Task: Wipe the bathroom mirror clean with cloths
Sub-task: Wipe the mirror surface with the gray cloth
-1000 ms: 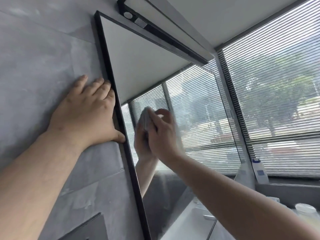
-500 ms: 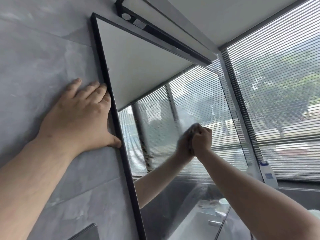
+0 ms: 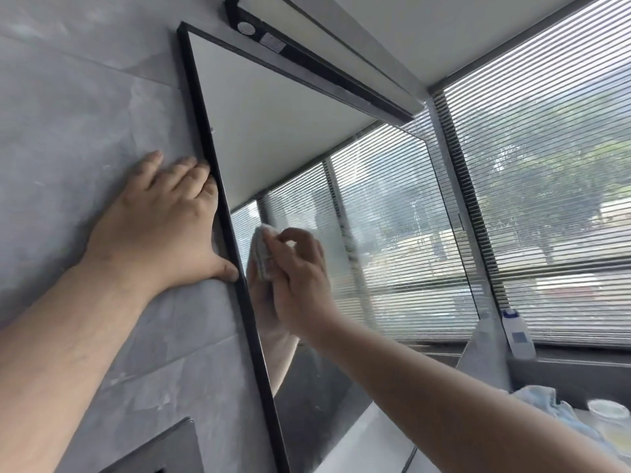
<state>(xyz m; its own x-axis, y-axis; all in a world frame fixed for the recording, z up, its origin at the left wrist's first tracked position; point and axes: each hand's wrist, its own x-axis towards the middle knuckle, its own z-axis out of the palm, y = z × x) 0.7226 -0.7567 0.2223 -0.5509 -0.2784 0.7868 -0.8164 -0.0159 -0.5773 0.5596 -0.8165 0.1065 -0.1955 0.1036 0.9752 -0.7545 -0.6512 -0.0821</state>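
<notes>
The black-framed mirror [image 3: 273, 107] hangs on the grey tiled wall and reflects the ceiling and window blinds. My right hand [image 3: 300, 278] presses a small folded grey-white cloth [image 3: 262, 249] against the glass close to the mirror's left frame, fingers curled round it. My left hand [image 3: 160, 227] lies flat on the wall tile beside the frame, fingers straight, thumb touching the frame edge. The glass right of the cloth looks hazy and streaked.
A black light bar [image 3: 317, 59] runs above the mirror. Window blinds [image 3: 546, 165] fill the right. A white bottle [image 3: 517, 332] stands on the sill; a pale blue cloth [image 3: 543, 401] and a cup [image 3: 611, 413] lie at lower right. A dark wall plate [image 3: 164, 452] sits at the bottom.
My right hand swept the cloth out to the mirror's middle, then back left to the frame. My left hand has stayed on the wall.
</notes>
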